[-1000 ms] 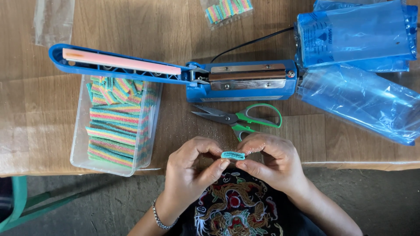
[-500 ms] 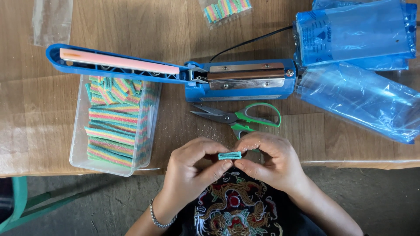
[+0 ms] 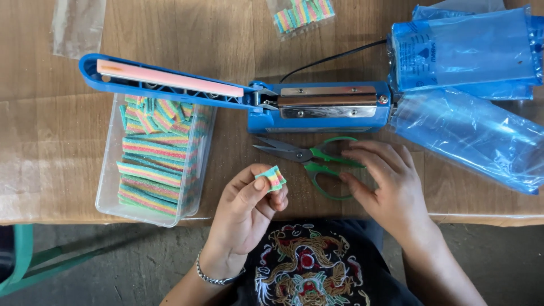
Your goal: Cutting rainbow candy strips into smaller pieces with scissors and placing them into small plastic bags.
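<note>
My left hand (image 3: 248, 208) pinches a small folded stack of rainbow-striped candy strips (image 3: 271, 178) between thumb and fingers, just above the table's near edge. My right hand (image 3: 387, 188) lies with fingers spread on the green-handled scissors (image 3: 309, 157), which rest on the wooden table (image 3: 226, 34) in front of a blue heat sealer (image 3: 317, 107). The sealer's long arm (image 3: 164, 82) is raised and reaches left over a clear plastic tub (image 3: 110, 187) filled with several rainbow candy strips (image 3: 150, 173).
Blue plastic bags (image 3: 470, 51) are piled at the right. A small clear bag of candy pieces (image 3: 303, 14) lies at the far edge, an empty clear bag (image 3: 76, 25) at the far left. A black cable (image 3: 334, 56) runs from the sealer. A green chair frame (image 3: 22, 255) is at the lower left.
Both hands held the candy piece together before. Now only my left hand holds it, and my right hand has moved up and right onto the scissors.
</note>
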